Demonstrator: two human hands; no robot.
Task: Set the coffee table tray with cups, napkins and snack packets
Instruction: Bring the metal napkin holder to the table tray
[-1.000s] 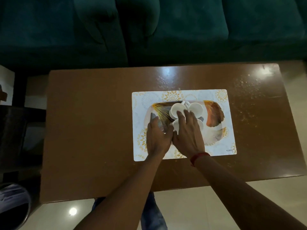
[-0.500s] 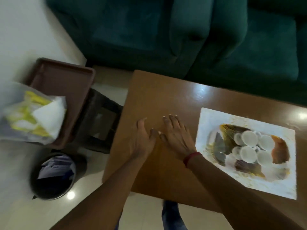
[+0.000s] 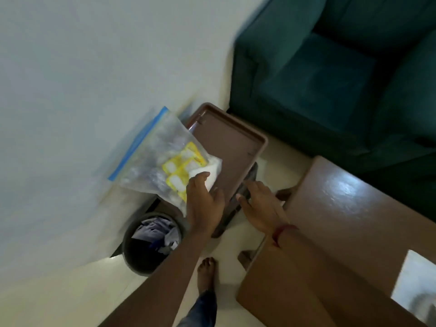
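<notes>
Dim indoor light, cool cast. Bright glare patch on the glossy desk (image 3: 339,187). Motion blur throughout, strongest at the wall (image 3: 70,90) and sofa (image 3: 330,79) edge. Zip bag (image 3: 155,156) contents smeared. Wide-angle bending at frame edges. Soft shadows on floor.

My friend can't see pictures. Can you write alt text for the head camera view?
A person's left hand touches a zip bag of yellow packets lying on a brown tray, while the right hand reaches beside the tray. A bin, green sofa and coffee table surround them.
</notes>
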